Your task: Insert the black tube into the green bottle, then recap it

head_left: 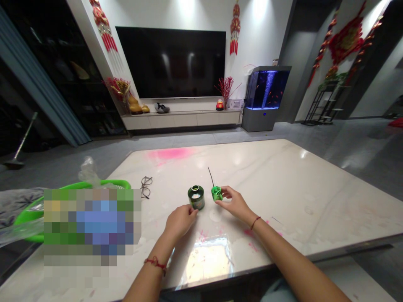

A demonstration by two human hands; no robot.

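A small dark green glass bottle (pixel 196 199) with a narrow open neck stands upright on the table. My left hand (pixel 180 222) is at its lower left front, fingers curled and thumb against the base. To the right of the bottle, my right hand (pixel 234 202) grips a shiny bright green cap (pixel 216 193) by its right side, between thumb and fingers. The top of the cap looks ribbed or patterned. One thin black stick (pixel 210 175) slants up to the left from the cap; whether it is fixed in the cap I cannot tell.
The pale marble table (pixel 264 172) has pink stains. Eyeglasses (pixel 146 187) lie left of the bottle. A green basket (pixel 115 183) with clear plastic stands at the left, partly blurred out. A thin dark sliver (pixel 276 220) lies beyond my right forearm.
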